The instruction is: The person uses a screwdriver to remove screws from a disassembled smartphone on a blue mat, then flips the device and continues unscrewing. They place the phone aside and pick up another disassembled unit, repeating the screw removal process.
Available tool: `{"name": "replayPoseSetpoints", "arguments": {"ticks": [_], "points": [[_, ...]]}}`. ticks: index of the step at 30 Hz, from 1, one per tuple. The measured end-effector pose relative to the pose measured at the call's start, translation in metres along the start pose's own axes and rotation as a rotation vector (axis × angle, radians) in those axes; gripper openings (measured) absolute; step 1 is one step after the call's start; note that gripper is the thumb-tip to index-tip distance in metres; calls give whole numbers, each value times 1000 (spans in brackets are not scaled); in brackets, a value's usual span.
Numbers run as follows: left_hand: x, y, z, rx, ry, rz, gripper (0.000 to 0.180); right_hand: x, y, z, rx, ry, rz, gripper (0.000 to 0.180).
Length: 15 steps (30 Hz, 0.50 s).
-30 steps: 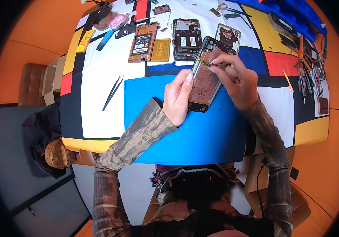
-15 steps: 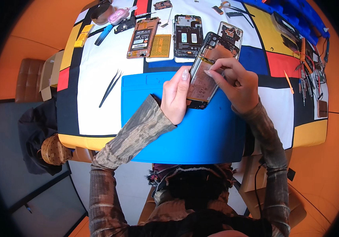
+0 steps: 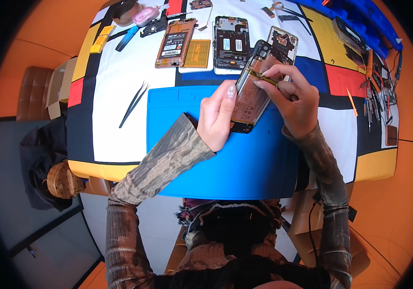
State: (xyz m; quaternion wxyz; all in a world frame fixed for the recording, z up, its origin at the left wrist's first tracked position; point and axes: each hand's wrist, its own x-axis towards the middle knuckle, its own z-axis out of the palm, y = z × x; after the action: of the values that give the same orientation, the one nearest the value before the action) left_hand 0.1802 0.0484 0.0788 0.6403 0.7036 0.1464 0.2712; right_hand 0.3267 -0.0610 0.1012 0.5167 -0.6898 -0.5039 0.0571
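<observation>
Over the blue mat (image 3: 206, 178) I hold an opened smartphone (image 3: 250, 101), tilted, its camera end pointing away from me. A coppery panel fills much of its inside. My left hand (image 3: 216, 118) is closed round its left edge, the thumb lying along the side. My right hand (image 3: 299, 98) is closed in a pinch over the phone's upper half, on a thin yellow-and-black strip (image 3: 257, 75) that looks like a flex cable. The strip's far end is partly hidden by my fingers. Just behind my right hand lies another phone part (image 3: 284, 39), a light-edged frame with a board.
Beyond the mat lie an opened black phone (image 3: 230, 45), a copper-coloured phone frame with a battery (image 3: 175, 43) and a yellow panel (image 3: 198, 54). Black tweezers (image 3: 133, 106) rest left of the mat. Several screwdrivers (image 3: 371, 91) and an orange pry stick (image 3: 351, 101) lie at right.
The strip lay flat across the phone; now my right finger and thumb grip it and its end is raised. My left hand keeps its hold on the phone.
</observation>
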Motion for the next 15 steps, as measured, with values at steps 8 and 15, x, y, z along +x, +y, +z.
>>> {"name": "replayPoseSetpoints", "arguments": {"ticks": [8, 15], "points": [[6, -3, 4, -244, 29, -122, 42, 3, 4, 1, -113, 89, -164, 11], [16, -3, 4, -504, 125, -211, 32, 5, 3, -16, -81, 441, -156, 4]]}}
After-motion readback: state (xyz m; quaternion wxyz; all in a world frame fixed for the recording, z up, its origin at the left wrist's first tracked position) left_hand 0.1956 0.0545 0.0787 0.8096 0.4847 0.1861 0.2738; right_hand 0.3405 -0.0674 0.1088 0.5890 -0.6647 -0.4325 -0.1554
